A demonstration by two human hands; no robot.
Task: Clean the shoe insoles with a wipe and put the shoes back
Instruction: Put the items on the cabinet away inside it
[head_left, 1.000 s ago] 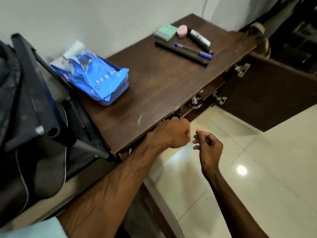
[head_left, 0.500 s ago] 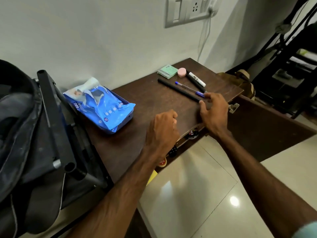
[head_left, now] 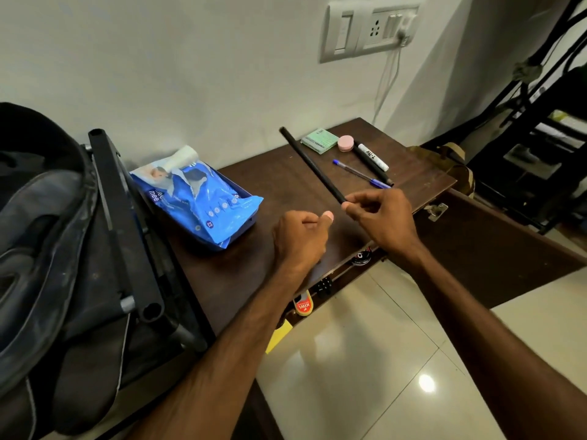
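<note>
cabinet top [head_left: 286, 185], left hand [head_left: 298, 239] near edge

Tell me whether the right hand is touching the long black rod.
Touching. The head view shows the right hand pinching the near end of the black rod between thumb and fingertips, with no gap.

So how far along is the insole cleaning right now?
Done: nothing visible; no shoe or insole is in view. In hand: the right hand pinches one end of a black rod over the cabinet top; the left hand is curled, nothing seen in it. Left: the blue wipes pack lies untouched, so wiping and returning the shoes remain.
</note>
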